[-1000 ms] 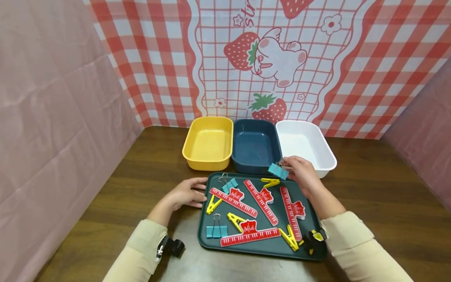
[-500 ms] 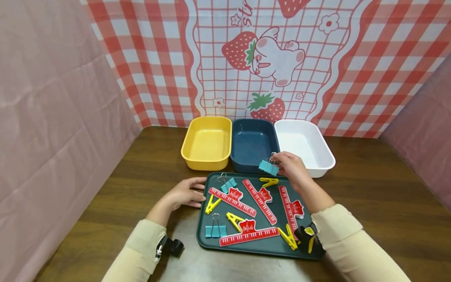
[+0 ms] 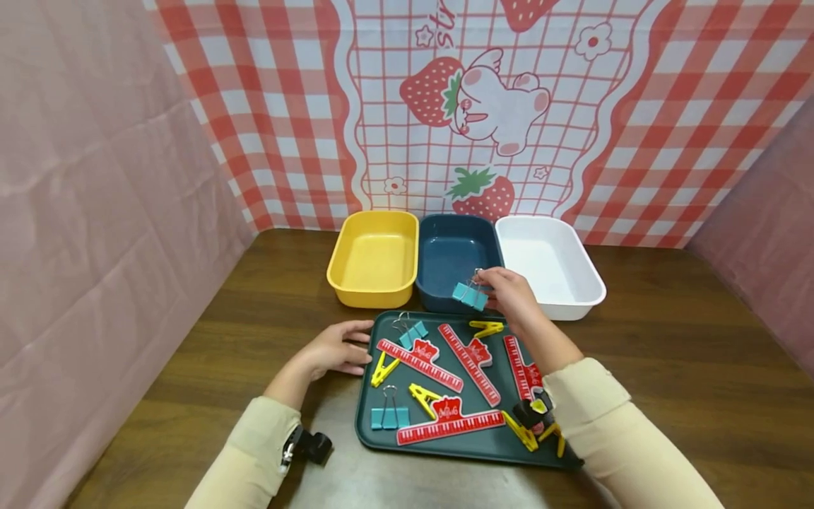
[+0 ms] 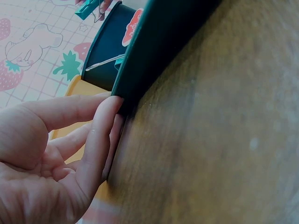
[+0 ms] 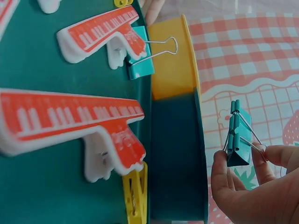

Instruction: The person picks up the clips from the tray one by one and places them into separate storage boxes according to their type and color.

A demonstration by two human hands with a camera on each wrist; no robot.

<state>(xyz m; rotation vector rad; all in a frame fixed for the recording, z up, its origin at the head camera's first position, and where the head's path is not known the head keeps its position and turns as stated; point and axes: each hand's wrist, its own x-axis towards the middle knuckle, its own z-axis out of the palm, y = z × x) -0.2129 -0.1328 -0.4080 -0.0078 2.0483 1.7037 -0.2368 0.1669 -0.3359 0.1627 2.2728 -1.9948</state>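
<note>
My right hand [image 3: 514, 297] pinches a teal binder clip [image 3: 470, 296] by its wire handle, above the near edge of the dark blue bin [image 3: 459, 258]. In the right wrist view the clip [image 5: 237, 140] hangs from thumb and fingertips, touching nothing else. The fingers of my left hand [image 3: 333, 350] lie against the left rim of the dark green tray [image 3: 473, 447]. On that tray are two more teal binder clips [image 3: 390, 418], several red piano-key ruler clips [image 3: 470, 364] and several yellow clothespins [image 3: 423, 399]. My right wrist partly covers the rightmost ruler clip [image 3: 521, 367].
A yellow bin [image 3: 376, 258] stands left of the blue one, and a white bin [image 3: 550, 261] right of it. Nothing lies inside the visible parts of the bins. Behind the wooden table [image 3: 254, 304] hangs a strawberry-patterned cloth [image 3: 407, 170].
My right hand has carried the binder clip leftward and slightly away from me, from the tray's far right edge to the blue bin's near edge. The left hand has stayed in place.
</note>
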